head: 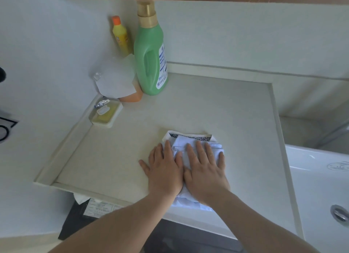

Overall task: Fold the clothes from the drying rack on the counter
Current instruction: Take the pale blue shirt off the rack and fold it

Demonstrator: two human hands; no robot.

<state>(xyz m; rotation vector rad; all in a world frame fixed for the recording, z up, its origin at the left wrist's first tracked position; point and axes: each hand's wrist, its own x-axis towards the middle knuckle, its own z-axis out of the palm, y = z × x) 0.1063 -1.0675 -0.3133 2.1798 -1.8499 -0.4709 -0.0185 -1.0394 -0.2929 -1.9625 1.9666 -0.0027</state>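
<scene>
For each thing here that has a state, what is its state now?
white garment: folded, flat on the counter
left hand: open, pressing the garment
right hand: open, pressing the garment
green bottle: upright, capped
yellow bottle: upright, capped
soap box: lid off

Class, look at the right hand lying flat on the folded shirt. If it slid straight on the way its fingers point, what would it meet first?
The right hand points away across the folded shirt. It would first cross the shirt's patterned collar edge, then bare counter; beyond that the way looks free up to the back wall, though depth is hard to judge.
</scene>
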